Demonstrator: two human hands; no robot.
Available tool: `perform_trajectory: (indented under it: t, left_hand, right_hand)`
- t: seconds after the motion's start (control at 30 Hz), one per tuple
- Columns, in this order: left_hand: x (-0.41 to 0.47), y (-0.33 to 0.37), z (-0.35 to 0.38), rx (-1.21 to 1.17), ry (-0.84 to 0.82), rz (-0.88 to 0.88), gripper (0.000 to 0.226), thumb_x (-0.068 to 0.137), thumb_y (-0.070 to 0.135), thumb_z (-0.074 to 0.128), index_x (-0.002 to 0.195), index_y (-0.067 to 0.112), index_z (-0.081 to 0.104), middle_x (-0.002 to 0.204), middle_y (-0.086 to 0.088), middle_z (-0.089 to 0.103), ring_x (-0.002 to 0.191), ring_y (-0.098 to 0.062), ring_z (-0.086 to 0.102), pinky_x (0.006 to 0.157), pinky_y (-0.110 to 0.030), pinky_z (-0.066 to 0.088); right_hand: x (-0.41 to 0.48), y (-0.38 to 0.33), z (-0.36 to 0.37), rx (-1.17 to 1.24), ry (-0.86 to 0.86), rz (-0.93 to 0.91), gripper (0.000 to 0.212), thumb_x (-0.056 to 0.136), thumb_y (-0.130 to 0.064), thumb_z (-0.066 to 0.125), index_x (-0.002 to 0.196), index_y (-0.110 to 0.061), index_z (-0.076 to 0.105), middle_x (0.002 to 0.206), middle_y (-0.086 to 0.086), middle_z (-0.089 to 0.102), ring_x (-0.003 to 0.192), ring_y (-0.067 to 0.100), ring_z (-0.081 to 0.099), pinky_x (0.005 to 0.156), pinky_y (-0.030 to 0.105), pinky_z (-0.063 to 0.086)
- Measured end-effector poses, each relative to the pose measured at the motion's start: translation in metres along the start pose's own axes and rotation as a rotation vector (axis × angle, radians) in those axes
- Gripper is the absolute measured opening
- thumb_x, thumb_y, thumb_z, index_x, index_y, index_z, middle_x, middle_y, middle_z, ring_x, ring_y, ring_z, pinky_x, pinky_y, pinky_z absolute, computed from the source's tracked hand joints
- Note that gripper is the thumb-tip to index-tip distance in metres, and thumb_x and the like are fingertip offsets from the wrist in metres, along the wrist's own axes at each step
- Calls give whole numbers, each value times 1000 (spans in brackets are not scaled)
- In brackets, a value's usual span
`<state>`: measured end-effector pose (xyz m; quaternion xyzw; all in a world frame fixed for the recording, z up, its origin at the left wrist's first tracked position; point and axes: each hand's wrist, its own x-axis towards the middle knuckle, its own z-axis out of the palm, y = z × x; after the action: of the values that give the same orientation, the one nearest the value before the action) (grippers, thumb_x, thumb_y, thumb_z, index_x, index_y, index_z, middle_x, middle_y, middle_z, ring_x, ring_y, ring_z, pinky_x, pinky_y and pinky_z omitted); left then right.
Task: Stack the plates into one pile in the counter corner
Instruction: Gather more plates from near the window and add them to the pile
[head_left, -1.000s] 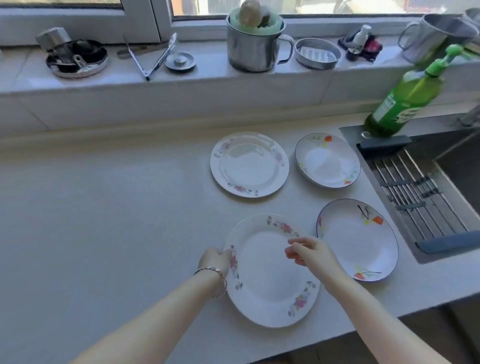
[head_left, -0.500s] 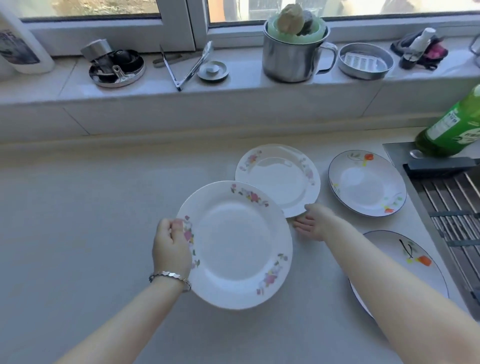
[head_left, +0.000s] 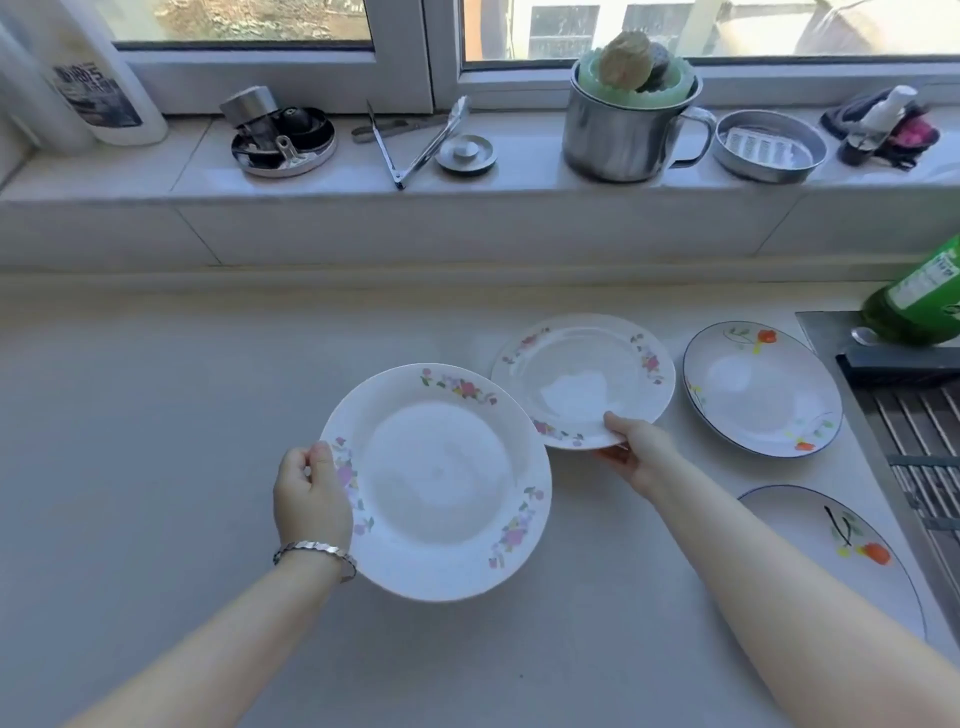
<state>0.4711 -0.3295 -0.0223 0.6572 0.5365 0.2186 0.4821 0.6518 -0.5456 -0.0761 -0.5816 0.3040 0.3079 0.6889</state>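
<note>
Two pink-flowered plates are now in our hands. Our left hand (head_left: 311, 499) has carried the first plate (head_left: 436, 480) up off the desk (head_left: 156, 415) and leftward. Our right hand (head_left: 636, 452), which was beside the second plate (head_left: 582, 379) a moment ago, now pinches its near rim, thumb on top. Left fingers (head_left: 323, 457) curl round the first plate's left rim. The far orange plate (head_left: 761, 387) and near orange plate (head_left: 841, 551) lie untouched, so we judge that no pile is begun yet.

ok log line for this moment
left hand holds near pink-flower plate | right hand grips far pink-flower plate | orange-flower plates unstacked on counter
</note>
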Motion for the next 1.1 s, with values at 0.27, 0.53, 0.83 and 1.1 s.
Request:
perform_trajectory:
  t: [0.27, 0.53, 0.83, 1.1]
  left_hand:
    - [17, 2, -74, -155, 94, -69, 32, 94, 24, 40, 63, 16, 39, 69, 1, 48, 73, -21, 54, 45, -23, 37]
    - [64, 7, -214, -133, 430, -50, 37, 92, 18, 39, 57, 13, 29, 58, -2, 32, 50, -14, 29, 36, -13, 29]
    - [153, -49, -415, -98, 592, -68, 22, 92, 16, 38, 73, 3, 42, 67, -10, 36, 71, -24, 32, 53, -29, 24]
    - [206, -101, -515, -24, 584, -113, 15, 93, 12, 38, 87, 0, 46, 91, -17, 44, 83, -23, 38, 63, -22, 23]
  right_hand:
    - [-60, 29, 23, -108, -48, -198, 26, 88, 1, 54, 110, -10, 49, 84, 4, 62, 74, 19, 60, 46, 22, 56]
    - [-142, 74, 135, -126, -228, -252, 22, 87, 1, 56, 107, -5, 50, 82, 5, 60, 72, 19, 58, 45, 19, 55]
    - [-217, 180, 289, -175, -393, -233, 24, 87, 0, 54, 110, -8, 53, 83, 4, 62, 73, 19, 59, 48, 20, 56]
    - [-249, 231, 374, -208, -370, -259, 23, 86, -1, 56, 108, -8, 53, 82, 3, 61, 73, 17, 58, 42, 16, 53]
